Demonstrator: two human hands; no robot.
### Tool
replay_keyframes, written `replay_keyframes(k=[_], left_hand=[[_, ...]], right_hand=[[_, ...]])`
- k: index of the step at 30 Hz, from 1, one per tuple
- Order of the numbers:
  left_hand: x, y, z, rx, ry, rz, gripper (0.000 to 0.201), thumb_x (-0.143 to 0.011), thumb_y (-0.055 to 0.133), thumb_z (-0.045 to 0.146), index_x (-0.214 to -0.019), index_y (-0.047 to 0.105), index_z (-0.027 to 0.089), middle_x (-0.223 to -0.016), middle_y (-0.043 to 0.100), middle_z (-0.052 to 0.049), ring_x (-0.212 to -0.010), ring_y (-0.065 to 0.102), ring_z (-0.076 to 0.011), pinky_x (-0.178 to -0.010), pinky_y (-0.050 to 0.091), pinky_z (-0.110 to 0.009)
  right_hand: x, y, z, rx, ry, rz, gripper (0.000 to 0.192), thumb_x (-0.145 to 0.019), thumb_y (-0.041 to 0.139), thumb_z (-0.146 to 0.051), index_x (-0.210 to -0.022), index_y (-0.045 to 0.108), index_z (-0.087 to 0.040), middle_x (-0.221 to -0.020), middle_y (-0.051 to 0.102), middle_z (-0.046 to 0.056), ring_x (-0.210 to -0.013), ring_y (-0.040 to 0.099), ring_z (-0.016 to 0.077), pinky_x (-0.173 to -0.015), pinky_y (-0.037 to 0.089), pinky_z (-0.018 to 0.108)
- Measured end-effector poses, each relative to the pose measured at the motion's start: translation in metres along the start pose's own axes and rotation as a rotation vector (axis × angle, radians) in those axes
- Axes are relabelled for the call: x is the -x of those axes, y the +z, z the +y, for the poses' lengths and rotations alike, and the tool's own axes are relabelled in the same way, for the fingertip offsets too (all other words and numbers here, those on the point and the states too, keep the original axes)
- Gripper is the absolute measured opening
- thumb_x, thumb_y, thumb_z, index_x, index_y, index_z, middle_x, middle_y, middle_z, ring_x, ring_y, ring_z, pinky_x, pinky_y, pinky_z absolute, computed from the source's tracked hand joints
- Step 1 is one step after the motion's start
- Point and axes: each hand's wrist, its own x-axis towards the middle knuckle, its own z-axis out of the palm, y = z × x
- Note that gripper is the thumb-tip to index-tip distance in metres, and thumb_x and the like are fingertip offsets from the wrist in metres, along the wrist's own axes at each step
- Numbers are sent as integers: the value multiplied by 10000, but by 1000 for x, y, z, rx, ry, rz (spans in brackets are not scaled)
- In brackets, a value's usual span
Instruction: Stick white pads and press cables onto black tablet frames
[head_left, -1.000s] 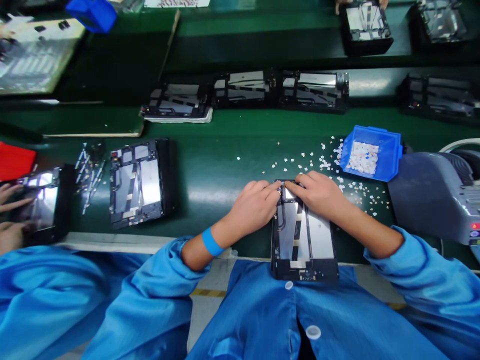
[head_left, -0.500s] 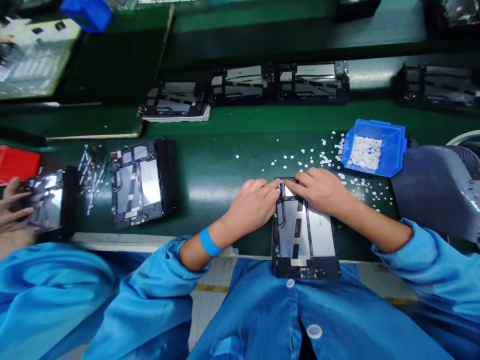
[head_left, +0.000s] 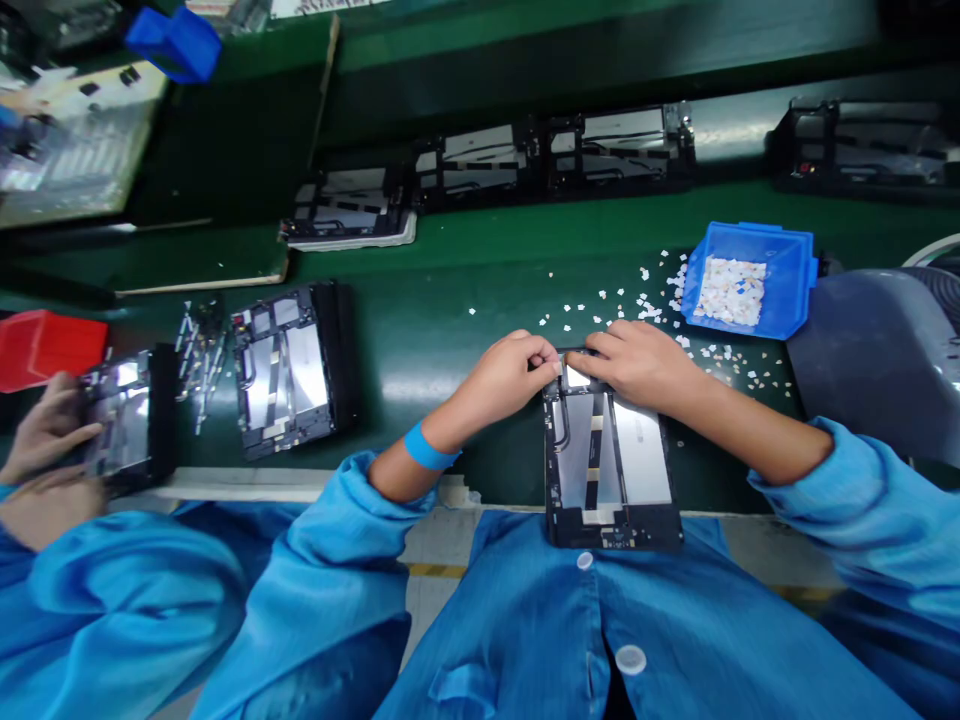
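Observation:
An opened tablet (head_left: 645,460) lies in front of me, its inner parts facing up and its near end jutting over the table edge against my coat. At its far left corner my left hand (head_left: 514,372) is closed in a pinch; whatever sits between thumb and forefinger is too small to make out. My right hand (head_left: 637,362) grips the tablet's far edge, fingers close together and pressing near the same corner. Small white pieces (head_left: 646,308) lie scattered beyond the tablet, and more fill a tilted blue bin (head_left: 787,285) to the right.
Left of me stands a stack of opened tablets (head_left: 289,370) beside loose thin strips (head_left: 202,360). A co-worker's hands (head_left: 52,430) are on another tablet (head_left: 124,420) near a red bin (head_left: 52,348). More tablets (head_left: 480,165) line the back. A grey object (head_left: 870,365) sits at right.
My left hand has drawn its fingers from stretched over the tablet's corner into a pinch at its edge. My right hand stays at the far edge. The view has shifted slightly.

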Motion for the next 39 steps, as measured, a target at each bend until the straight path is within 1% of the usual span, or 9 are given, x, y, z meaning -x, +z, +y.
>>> replay_keyframes(k=[5, 14, 21, 25, 27, 30, 33, 35, 39], left_hand=[[-11, 7, -4, -71, -35, -2, 136, -950, 616, 219, -853, 703, 181, -804, 651, -26, -819, 604, -192, -713, 448, -309], [-11, 13, -3, -86, -66, 48, 107, -937, 626, 182, -847, 683, 190, -798, 602, -14, -815, 578, -191, -742, 431, -316], [-4, 27, -2, -121, -69, 164, 144, -928, 610, 126, -803, 597, 196, -828, 586, -16, -850, 551, -195, -776, 416, -328], [-2, 35, -3, -91, -63, 225, 153, -919, 605, 113, -815, 544, 206, -834, 568, -9, -866, 535, -191, -788, 405, -326], [-2, 38, -5, -51, -81, 270, 153, -892, 621, 99, -846, 524, 208, -853, 551, -1, -863, 522, -181, -795, 399, -323], [-7, 42, -12, 114, -191, 309, 231, -821, 678, 90, -892, 495, 211, -861, 509, 23, -828, 498, -155, -765, 394, -299], [-13, 47, -18, 364, -315, 283, 261, -793, 691, 86, -921, 498, 208, -843, 476, 40, -782, 482, -127, -716, 389, -267], [-16, 48, -18, 483, -361, 271, 254, -794, 669, 67, -944, 516, 204, -835, 475, 42, -759, 480, -117, -691, 386, -257], [-19, 48, -15, 552, -396, 248, 193, -832, 643, 77, -956, 555, 196, -786, 492, 42, -706, 481, -115, -641, 373, -261]], right_hand=[[2, 4, 0, -31, 7, 11, 337, -1039, 486, -147, -1270, 714, -239, -975, 688, 86, -841, 440, 224, -693, 245, 364], [3, 5, 0, -17, 2, 25, 335, -1041, 489, -136, -1281, 701, -236, -984, 692, 75, -856, 439, 219, -698, 240, 368], [2, 4, -2, -18, 7, 26, 339, -1034, 489, -122, -1262, 715, -233, -926, 673, 69, -845, 433, 223, -690, 227, 371], [1, 3, -2, -15, 1, 30, 343, -1027, 496, -118, -1265, 717, -229, -934, 680, 77, -838, 430, 224, -688, 219, 370], [2, 4, -1, -10, 1, 31, 345, -1029, 495, -122, -1271, 717, -229, -944, 683, 80, -841, 431, 226, -689, 218, 370], [3, 5, 0, -14, -2, 30, 347, -1043, 493, -150, -1299, 710, -237, -959, 692, 78, -838, 436, 224, -692, 221, 368], [4, 7, 0, -10, -1, 31, 355, -1046, 492, -159, -1317, 703, -246, -977, 701, 78, -841, 445, 226, -697, 230, 368], [4, 7, 1, -2, 1, 26, 363, -1041, 489, -151, -1321, 701, -245, -993, 704, 81, -851, 453, 228, -700, 237, 370], [4, 7, 0, -14, 5, 4, 360, -1041, 483, -160, -1316, 701, -239, -1011, 709, 88, -852, 452, 225, -700, 245, 370]])
